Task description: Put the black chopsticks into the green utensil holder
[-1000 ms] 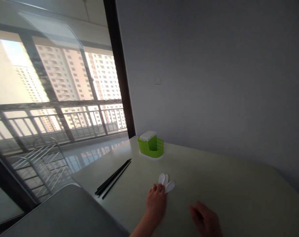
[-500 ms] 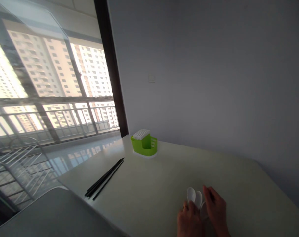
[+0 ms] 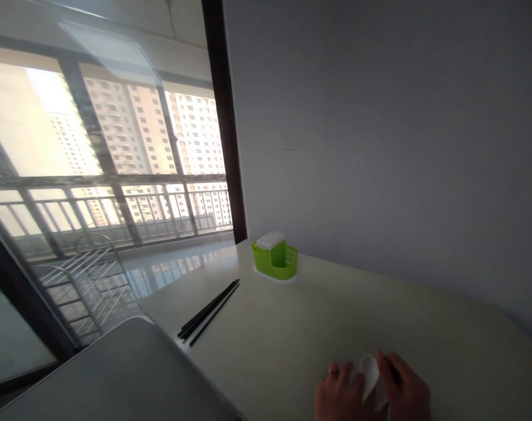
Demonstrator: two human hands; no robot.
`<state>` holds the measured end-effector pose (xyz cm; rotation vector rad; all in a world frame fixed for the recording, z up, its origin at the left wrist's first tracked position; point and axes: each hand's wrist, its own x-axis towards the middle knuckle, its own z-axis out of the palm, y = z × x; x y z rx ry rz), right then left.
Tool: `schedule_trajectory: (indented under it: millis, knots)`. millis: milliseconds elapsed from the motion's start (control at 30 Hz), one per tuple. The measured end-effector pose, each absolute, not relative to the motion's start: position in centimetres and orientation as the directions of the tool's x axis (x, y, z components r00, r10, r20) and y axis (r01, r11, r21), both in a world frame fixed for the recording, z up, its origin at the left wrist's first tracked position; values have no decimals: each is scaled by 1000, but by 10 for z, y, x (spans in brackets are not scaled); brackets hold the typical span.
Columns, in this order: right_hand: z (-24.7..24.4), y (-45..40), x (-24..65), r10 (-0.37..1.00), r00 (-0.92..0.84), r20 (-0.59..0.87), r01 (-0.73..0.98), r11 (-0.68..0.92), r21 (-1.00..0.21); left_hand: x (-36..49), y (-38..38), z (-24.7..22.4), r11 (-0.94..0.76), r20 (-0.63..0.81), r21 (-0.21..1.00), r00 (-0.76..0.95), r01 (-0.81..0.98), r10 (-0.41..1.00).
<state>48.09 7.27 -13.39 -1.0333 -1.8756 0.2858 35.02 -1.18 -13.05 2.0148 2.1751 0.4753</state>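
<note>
At the lower right, a white spoon (image 3: 369,374) shows its bowl upward between my two hands, with more white plastic partly hidden below it. My left hand (image 3: 339,392) is curled at the spoon's left side, fingers bent against it, a ring on one finger. On the other side my right hand (image 3: 404,389) is closed, thumb and fingertips pressed together at the spoons. The spoon handles are hidden by my hands. Farther left on the table (image 3: 266,333) lie several black chopsticks (image 3: 209,311) in a loose bundle.
A green utensil holder (image 3: 274,263) with a white slotted top stands near the table's far corner by the wall. A grey chair back (image 3: 116,374) rises at the table's left edge. Beyond the glass door stands a metal rack (image 3: 85,280).
The view has turned left, shifting the scene rightward. The spoons were fanned out with several bowls showing; now one bowl shows clearly, and my hands sit lower in view around it.
</note>
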Motion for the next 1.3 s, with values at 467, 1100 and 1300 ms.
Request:
schedule_trajectory:
  millis: [467, 1100, 1300]
  knots:
    - [-153, 62, 445, 227, -782, 581, 283, 959, 5, 55, -69, -77, 743, 201, -82, -719, 664, 665]
    - [-159, 59, 448, 330, -800, 501, 326, 940, -98, 105, -72, -99, 570, 151, -113, -553, 814, 820]
    - [-160, 56, 448, 420, -777, 470, 372, 907, -196, 193, -66, -125, 391, 192, -86, -370, 916, 909]
